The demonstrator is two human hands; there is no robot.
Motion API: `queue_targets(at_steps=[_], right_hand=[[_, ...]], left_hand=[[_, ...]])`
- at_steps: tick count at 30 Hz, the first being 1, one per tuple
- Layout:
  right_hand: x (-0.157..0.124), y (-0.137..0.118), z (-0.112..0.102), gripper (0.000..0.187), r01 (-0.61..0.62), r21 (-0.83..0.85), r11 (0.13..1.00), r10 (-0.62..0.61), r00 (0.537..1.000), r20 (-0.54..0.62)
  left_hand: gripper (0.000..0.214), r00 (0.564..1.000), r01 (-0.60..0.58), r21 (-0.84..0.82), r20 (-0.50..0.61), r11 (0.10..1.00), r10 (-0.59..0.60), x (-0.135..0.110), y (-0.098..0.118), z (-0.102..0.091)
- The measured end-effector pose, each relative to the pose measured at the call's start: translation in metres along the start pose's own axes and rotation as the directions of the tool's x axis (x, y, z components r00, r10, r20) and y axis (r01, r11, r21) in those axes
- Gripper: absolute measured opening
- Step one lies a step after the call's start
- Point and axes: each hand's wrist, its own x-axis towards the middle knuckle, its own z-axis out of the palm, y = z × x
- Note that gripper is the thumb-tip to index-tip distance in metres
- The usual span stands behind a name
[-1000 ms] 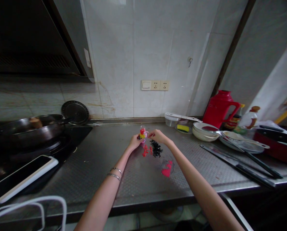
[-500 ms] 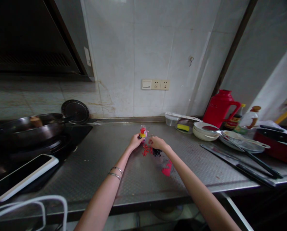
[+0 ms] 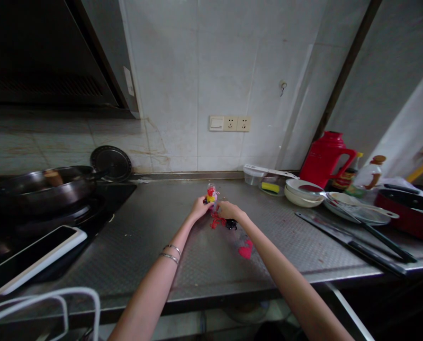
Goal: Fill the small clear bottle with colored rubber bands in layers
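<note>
My left hand (image 3: pixel 199 207) is closed round a small clear container (image 3: pixel 211 192) filled with red, yellow and pink bits, held upright just above the steel counter (image 3: pixel 183 255). My right hand (image 3: pixel 228 210) is closed in a pinch right beside it, over a pile of small red pieces (image 3: pixel 216 221) and small black pieces (image 3: pixel 231 224) lying on the counter. What the right fingers pinch is too small to make out. A red scrap inside a clear bag (image 3: pixel 246 249) lies nearer to me.
A dark wok (image 3: pixel 44 187) sits on the stove at left, with a round lid (image 3: pixel 111 163) behind it and a phone (image 3: pixel 26 258) in front. Right side: red jug (image 3: pixel 325 158), bowls and plates (image 3: pixel 303 193), a knife (image 3: pixel 349 244), a red pan (image 3: pixel 410 213). White wire rack (image 3: pixel 44 308) lower left.
My right hand dropped from beside the container onto the black pieces, then drew left toward the container. My left hand stayed put holding the container.
</note>
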Motion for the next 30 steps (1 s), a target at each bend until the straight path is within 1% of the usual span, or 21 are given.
queue_targets(at_steps=[4,7,10,13,16,19,21,23,25,30], right_hand=[[0.003,-0.001,0.002,0.035,0.024,0.035,0.999,-0.024,1.000,0.008],[0.005,-0.004,0.003,0.036,0.056,0.081,0.995,-0.055,0.998,-0.011],[0.006,-0.005,0.002,0.033,0.114,0.118,0.986,-0.110,0.993,-0.041],[0.003,-0.003,-0.001,0.032,0.159,0.128,0.979,-0.155,0.987,-0.039],[-0.004,0.000,-0.008,0.034,0.140,0.111,0.984,-0.138,0.990,-0.028],[-0.015,-0.001,-0.015,0.040,0.118,0.053,0.992,-0.120,0.992,0.043],[-0.022,-0.005,-0.018,0.044,0.084,-0.004,0.996,-0.084,0.993,0.081],[-0.027,-0.009,-0.019,0.047,0.047,-0.062,0.997,-0.042,0.996,0.077],[-0.028,-0.012,-0.019,0.047,0.038,-0.099,0.994,-0.032,0.997,0.068],[-0.023,-0.012,-0.014,0.043,0.078,-0.093,0.993,-0.071,0.995,0.076]], left_hand=[[0.033,1.000,-0.003,0.007,0.003,1.000,0.003,0.002,-0.002,0.001],[0.033,1.000,-0.007,0.000,0.001,1.000,0.007,0.002,-0.002,0.002],[0.034,1.000,-0.010,0.000,-0.005,1.000,0.010,0.001,-0.001,0.002],[0.034,1.000,-0.006,0.020,-0.008,1.000,0.006,0.000,0.001,0.001],[0.034,1.000,0.005,0.029,-0.004,1.000,-0.005,0.000,0.002,0.000],[0.034,1.000,0.019,0.023,0.002,1.000,-0.019,-0.001,0.003,-0.001],[0.034,1.000,0.017,0.015,0.007,1.000,-0.017,-0.002,0.004,-0.001],[0.034,1.000,0.003,0.007,0.012,1.000,-0.003,-0.003,0.005,-0.001],[0.034,1.000,-0.001,0.005,0.011,1.000,0.001,-0.004,0.007,-0.001],[0.034,1.000,-0.017,0.003,0.004,1.000,0.017,-0.005,0.009,-0.002]])
